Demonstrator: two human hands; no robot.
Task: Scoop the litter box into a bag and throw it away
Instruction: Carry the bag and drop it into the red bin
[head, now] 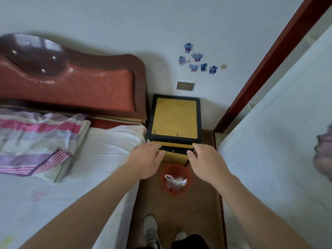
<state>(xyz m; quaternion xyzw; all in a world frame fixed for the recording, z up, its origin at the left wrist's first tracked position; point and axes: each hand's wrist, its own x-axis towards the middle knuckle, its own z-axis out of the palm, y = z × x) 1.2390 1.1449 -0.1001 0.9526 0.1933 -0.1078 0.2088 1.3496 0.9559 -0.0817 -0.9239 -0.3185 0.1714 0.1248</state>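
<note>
Head view: our left hand (145, 159) & right hand (206, 159) loose, empty, by nightstand (174, 117); bag (173, 183) in bin (177, 166). Prob. done; we'd just withdraw.

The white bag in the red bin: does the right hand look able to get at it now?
Probably yes: the red bin stands open on the floor below the right hand, and nothing covers the white bag in it.
</note>
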